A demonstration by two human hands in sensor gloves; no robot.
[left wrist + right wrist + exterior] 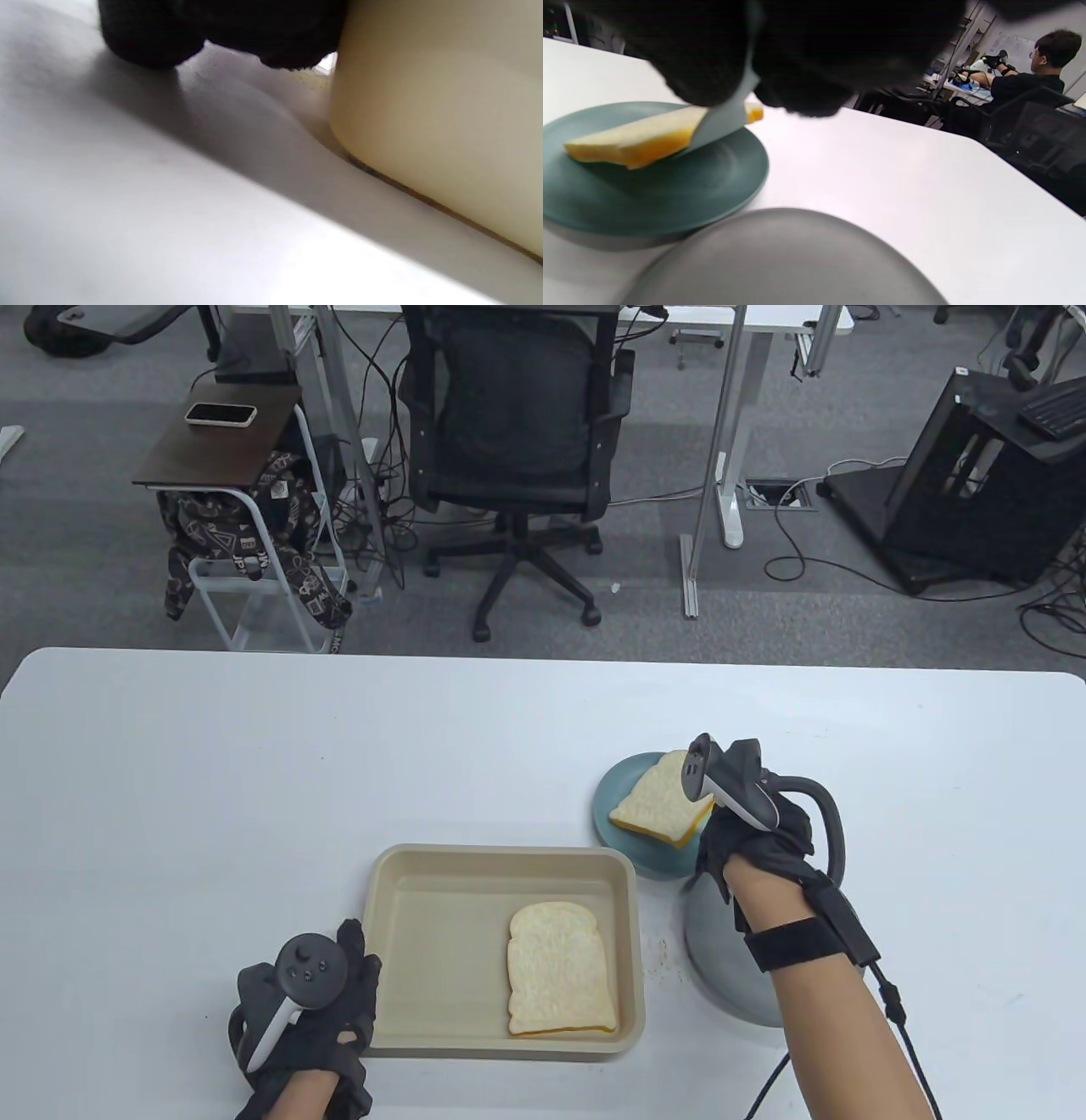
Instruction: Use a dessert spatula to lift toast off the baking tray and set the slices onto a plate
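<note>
A beige baking tray [501, 853] sits near the table's front and holds one toast slice [560, 967] flat in its right half. A second slice [666, 802] leans tilted over the teal plate [653, 861], low edge on the plate. My right hand [747, 823] grips the dessert spatula; its pale blade [725, 116] lies under that raised slice [628, 144] above the teal plate [670, 190]. My left hand [331, 993] rests on the table at the tray's front-left corner, holding nothing. Its fingers [148, 38] touch down beside the tray wall [424, 127].
A grey plate [721, 976] lies under my right forearm, just right of the tray, also seen close up as a grey plate [780, 262]. An office chair [517, 432] and a small side table [221, 441] stand beyond the far edge. A person [1031, 76] sits at another desk.
</note>
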